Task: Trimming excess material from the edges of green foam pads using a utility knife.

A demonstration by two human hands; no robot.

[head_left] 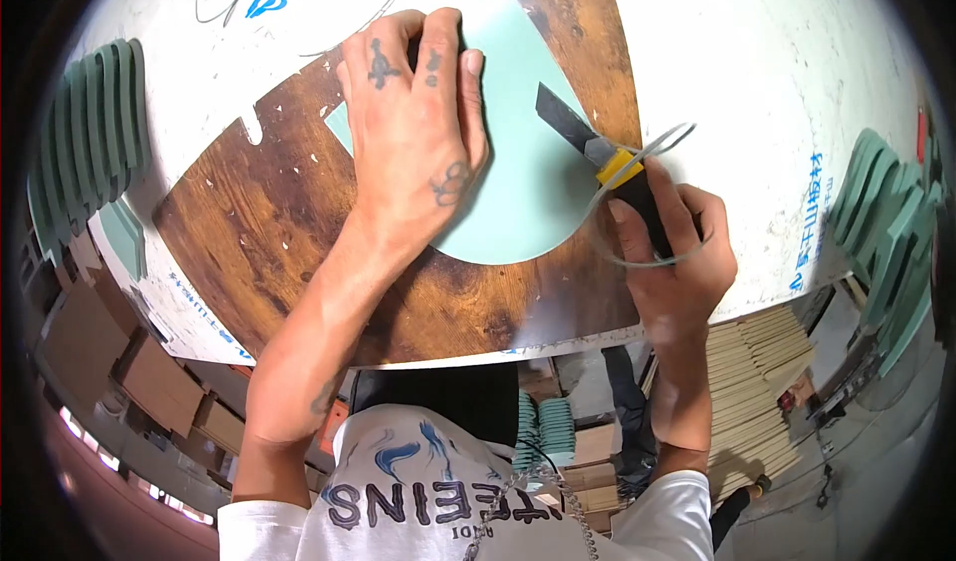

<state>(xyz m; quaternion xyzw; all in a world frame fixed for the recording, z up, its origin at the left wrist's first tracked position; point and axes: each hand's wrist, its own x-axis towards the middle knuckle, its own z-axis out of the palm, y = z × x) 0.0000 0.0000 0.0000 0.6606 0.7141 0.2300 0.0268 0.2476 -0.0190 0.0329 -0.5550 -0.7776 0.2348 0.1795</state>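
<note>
A smooth mint-green panel (523,198) with a rounded near end lies over a brown wood-grain board (478,312). My left hand (413,123) bends over the panel's left part and grips it; the fingertips are hidden from view. In my right hand (687,242) is a black and yellow utility knife (620,168), its dark blade out and pointing up and left over the panel's right edge. A thin, pale grey strip (637,261) curls in a loop around the knife and my right fingers.
Beneath the board is a white tabletop (757,63) with blue print. Stacked green curved pieces stand at the left (95,143) and right (886,223) sides. Below the table edge are stacked tan sheets (732,392) and brown boxes (164,392). Small white scraps dot the board.
</note>
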